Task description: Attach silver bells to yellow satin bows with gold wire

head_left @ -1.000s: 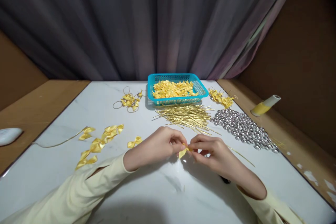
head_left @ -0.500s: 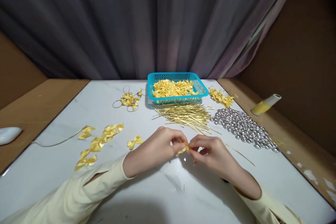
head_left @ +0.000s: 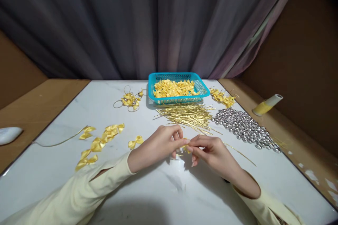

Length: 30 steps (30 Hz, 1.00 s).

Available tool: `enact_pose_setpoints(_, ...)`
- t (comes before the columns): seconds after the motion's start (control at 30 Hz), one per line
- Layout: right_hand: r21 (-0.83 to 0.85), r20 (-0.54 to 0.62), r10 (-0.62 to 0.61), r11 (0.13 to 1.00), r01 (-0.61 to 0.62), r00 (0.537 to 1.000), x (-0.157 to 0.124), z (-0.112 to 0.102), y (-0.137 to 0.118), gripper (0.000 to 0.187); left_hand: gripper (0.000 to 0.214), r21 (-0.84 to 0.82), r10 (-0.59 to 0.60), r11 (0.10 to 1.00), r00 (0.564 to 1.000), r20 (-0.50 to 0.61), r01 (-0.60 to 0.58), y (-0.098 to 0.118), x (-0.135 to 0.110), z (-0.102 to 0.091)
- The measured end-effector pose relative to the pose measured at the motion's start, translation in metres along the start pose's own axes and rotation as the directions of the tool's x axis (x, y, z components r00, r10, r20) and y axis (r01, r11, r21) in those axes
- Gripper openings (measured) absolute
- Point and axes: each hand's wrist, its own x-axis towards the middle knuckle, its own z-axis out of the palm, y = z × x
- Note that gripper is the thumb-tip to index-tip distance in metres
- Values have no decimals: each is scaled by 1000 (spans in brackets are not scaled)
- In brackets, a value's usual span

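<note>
Grey curtains hang beyond the white table. Close together, left hand and right hand pinch a yellow satin bow between them (mostly hidden); one loosened pinch could let it slip.

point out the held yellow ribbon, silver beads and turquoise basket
Held yellow ribbon (head_left: 186, 148): head view, its small visible part
Silver beads (head_left: 244, 128): head view, middle of the pile
Turquoise basket (head_left: 182, 97): head view, front rim
</note>
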Motion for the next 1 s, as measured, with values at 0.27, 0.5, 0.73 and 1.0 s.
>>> enact_pose_setpoints(0.27,-80,46,-76,994,79,996,0,-3,-2,22,35,77,8,997,996,94,-16,-4,3,-1)
enact_pose_setpoints(0.5,-15,59,-48,999,49,997,0,-2,0,21,32,-118,-41,991,986,159,60,-5,6,1)
enact_pose_setpoints(0.73,81,34,66,994,-68,997,1,-2,0,20,32,-87,-34,995,995,92,43,-7,6,5)
enact_pose_setpoints(1.0,195,76,178,962,-190,981,3,-2,-3,26,31,-72,-24,997,996,85,30,-4,2,5)
